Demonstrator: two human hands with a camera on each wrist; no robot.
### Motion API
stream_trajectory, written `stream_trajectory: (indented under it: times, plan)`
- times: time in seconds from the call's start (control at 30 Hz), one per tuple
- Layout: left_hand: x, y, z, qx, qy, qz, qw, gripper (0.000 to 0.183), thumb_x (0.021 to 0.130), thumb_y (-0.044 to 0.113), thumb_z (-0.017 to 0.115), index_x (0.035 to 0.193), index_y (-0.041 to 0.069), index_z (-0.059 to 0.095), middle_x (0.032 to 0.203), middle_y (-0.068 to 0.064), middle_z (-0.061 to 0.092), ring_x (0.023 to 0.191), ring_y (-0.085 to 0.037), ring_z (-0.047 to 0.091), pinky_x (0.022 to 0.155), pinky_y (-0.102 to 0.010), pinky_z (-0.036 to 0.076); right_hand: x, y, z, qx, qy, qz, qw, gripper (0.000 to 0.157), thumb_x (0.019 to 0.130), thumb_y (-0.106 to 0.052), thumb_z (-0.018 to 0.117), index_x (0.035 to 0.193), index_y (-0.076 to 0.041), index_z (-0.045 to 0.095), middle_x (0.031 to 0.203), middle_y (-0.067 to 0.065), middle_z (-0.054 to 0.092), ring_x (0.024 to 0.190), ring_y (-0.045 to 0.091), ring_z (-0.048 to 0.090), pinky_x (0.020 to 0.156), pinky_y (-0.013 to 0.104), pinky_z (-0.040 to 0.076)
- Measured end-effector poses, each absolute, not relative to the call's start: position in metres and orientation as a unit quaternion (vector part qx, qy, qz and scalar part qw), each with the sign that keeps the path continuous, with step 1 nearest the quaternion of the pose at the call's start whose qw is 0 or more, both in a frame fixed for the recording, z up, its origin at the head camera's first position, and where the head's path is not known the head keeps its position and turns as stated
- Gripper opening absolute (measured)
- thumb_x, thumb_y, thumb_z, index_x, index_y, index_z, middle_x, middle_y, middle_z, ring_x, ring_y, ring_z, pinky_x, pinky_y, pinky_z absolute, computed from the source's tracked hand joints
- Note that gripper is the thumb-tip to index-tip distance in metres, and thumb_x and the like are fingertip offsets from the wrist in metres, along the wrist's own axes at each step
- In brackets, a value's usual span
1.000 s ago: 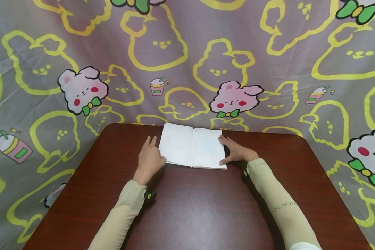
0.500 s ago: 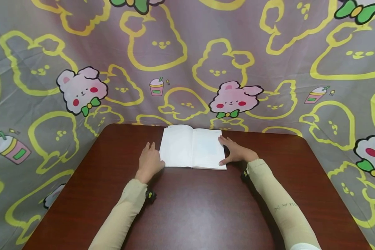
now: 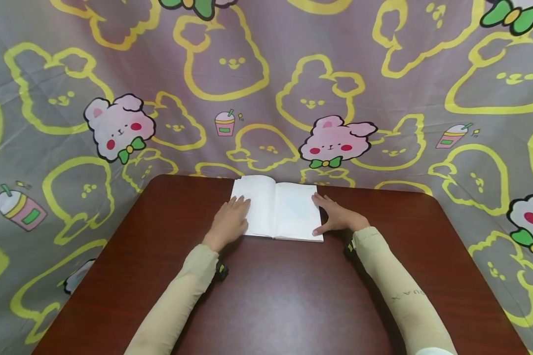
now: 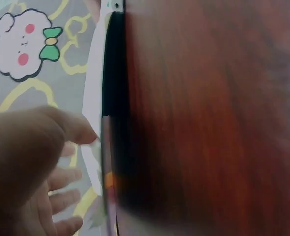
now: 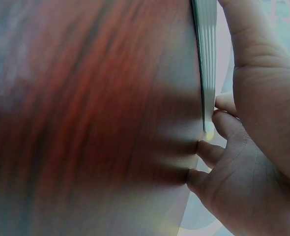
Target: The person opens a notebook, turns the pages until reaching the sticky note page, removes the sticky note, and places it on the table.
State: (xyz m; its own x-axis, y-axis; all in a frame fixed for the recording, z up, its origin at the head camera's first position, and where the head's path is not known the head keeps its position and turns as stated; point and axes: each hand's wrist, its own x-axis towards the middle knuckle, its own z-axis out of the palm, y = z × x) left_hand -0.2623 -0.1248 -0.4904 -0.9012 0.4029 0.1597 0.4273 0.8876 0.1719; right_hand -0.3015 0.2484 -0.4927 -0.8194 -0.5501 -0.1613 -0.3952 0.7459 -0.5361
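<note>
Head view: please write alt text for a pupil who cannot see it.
An open book lies near the far edge of a red-brown table, a person's left hand over the outer side of its left page and the right hand at its right edge. Behind hangs a grey cloth printed with cartoon animals.

The head view looks forward and down from above, over most of the counter (image 3: 271, 301), the open book (image 3: 296, 212) near frame centre. Both wrist views look from close up, low along the counter and turned sideways: left hand (image 4: 27, 157) at lower left, right hand (image 5: 258, 147) at right. All three share book and counter.
</note>
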Motion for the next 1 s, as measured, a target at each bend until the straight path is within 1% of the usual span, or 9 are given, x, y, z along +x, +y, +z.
stream_trajectory:
  times: [0.2,0.37,0.67,1.0]
  plan:
    - [-0.274,-0.108,-0.493,-0.256,-0.961,-0.094,0.044,0.055,0.105,0.027,0.05,0.156,0.01,0.041,0.16,-0.015,0.04,0.15,-0.037,0.033,0.121,-0.057,0.029,-0.301,0.247,-0.494,-0.252,0.923,-0.244,0.161,0.127,0.074,-0.048,0.089,0.162,0.0,0.012,0.17,0.021,0.006,0.154,0.049,-0.001,0.119,0.072,0.009]
    - [-0.281,-0.097,-0.494,-0.271,-0.956,-0.106,0.037,0.054,0.106,0.031,0.049,0.156,0.012,0.042,0.161,-0.015,0.039,0.151,-0.036,0.032,0.121,-0.057,0.029,-0.301,0.246,-0.494,-0.247,0.924,-0.242,0.162,0.127,0.073,-0.047,0.09,0.162,0.0,0.012,0.17,0.021,0.006,0.154,0.049,-0.001,0.118,0.072,0.01]
    - [-0.29,-0.088,-0.495,-0.298,-0.949,-0.099,0.017,0.056,0.107,0.038,0.046,0.158,0.015,0.039,0.166,-0.012,0.029,0.155,-0.034,0.024,0.124,-0.057,0.022,-0.302,0.244,-0.494,-0.242,0.926,-0.237,0.165,0.127,0.074,-0.047,0.09,0.163,-0.002,0.011,0.171,0.018,0.005,0.155,0.047,-0.002,0.12,0.071,0.009]
    - [-0.294,-0.086,-0.492,-0.314,-0.946,-0.082,-0.001,0.06,0.107,0.042,0.046,0.159,0.015,0.037,0.166,-0.016,0.028,0.154,-0.038,0.024,0.122,-0.06,0.023,-0.301,0.245,-0.491,-0.236,0.927,-0.24,0.163,0.127,0.073,-0.047,0.09,0.163,-0.003,0.011,0.171,0.018,0.005,0.155,0.047,-0.001,0.12,0.071,0.009]
